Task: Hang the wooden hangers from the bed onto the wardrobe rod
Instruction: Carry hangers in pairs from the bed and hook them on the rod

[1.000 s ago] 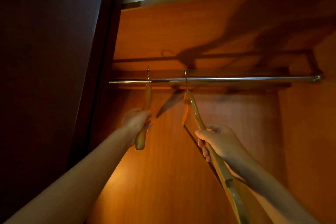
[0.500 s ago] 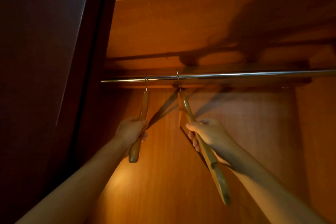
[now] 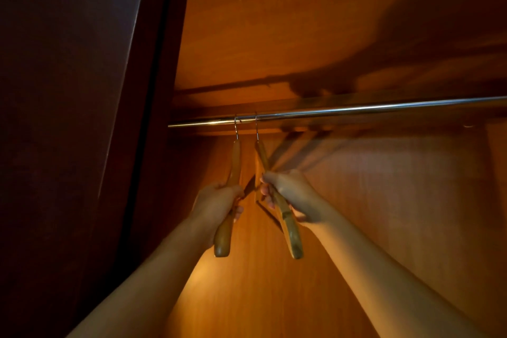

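Observation:
A shiny metal wardrobe rod (image 3: 356,109) runs across the wardrobe from the left wall to the right edge of view. Two wooden hangers hang from its left end by metal hooks, close together. My left hand (image 3: 216,202) is closed around the near arm of the left hanger (image 3: 235,162). My right hand (image 3: 288,191) grips the near arm of the right hanger (image 3: 292,233), which slants down toward me. The far arms of both hangers are mostly hidden behind the near ones.
The dark wardrobe side panel (image 3: 82,118) fills the left. An orange wooden shelf (image 3: 274,44) sits just above the rod, and the wooden back wall (image 3: 384,200) lies behind it. The rod carries nothing to the right of the hangers.
The right hanger has slid left along the rod, closing on the left hanger. My right hand came left with it. Both hooks stay on the rod.

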